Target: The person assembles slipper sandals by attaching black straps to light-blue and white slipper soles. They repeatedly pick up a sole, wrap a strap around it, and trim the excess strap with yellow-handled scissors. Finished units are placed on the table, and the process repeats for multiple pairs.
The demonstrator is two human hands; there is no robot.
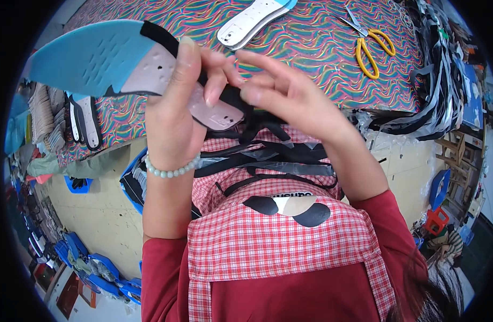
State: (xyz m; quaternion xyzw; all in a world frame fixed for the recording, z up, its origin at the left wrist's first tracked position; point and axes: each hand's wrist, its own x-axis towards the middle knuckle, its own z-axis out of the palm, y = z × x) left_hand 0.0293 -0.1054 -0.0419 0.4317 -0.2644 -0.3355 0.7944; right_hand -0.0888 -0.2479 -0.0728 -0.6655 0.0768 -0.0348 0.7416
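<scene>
Lying across your red-checked apron, loose black strips spread over your lap. Your left hand is closed around 1 blue-and-grey insole, thumb and fingers clamped at its heel, toe pointing left. Your right hand pinches a black strap against that heel, remaining fingers loosely spread. Farther off on the patterned table: 1 white insole and yellow-handled scissors.

Both forearms raised, left hand clenched, right hand pinching with fingertips.
</scene>
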